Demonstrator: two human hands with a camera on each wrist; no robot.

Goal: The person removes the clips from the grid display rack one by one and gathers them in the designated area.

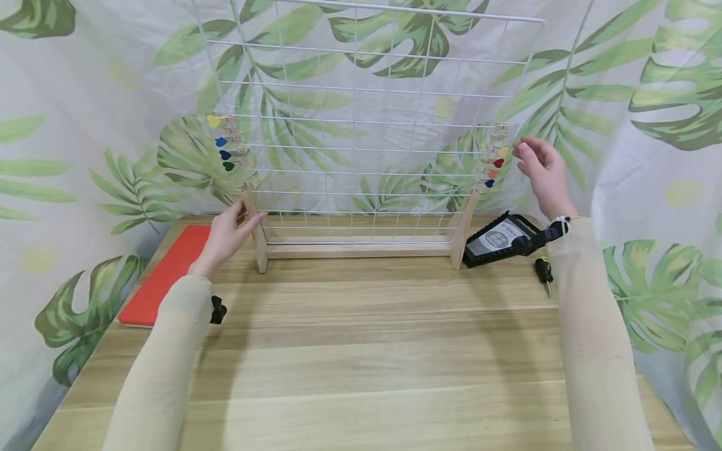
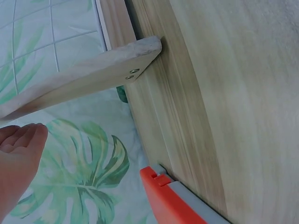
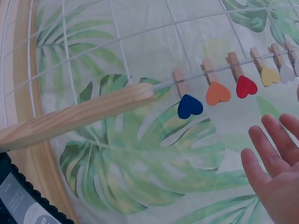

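Note:
A white wire grid rack [image 1: 361, 150] stands upright between two wooden legs. Beside its left leg [image 1: 257, 241] is my left hand [image 1: 225, 235], the thumb crossing in front of the wood. The left wrist view shows bent fingers [image 2: 28, 137] close to that leg; contact is unclear. My right hand [image 1: 544, 169] is raised by the rack's right edge, its fingers spread apart from the clips in the right wrist view. Small wooden clothespins with hearts line that edge, including a blue heart [image 3: 190, 107], an orange heart [image 3: 218, 94] and a red heart [image 3: 246, 87].
More heart clothespins [image 1: 224, 143] hang on the rack's left edge. A red flat case [image 1: 169, 275] lies at the table's left. Behind my right wrist are a black-and-grey case [image 1: 493, 241] and a small screwdriver [image 1: 544, 270]. Leaf-patterned cloth [image 1: 665, 188] hangs around the table.

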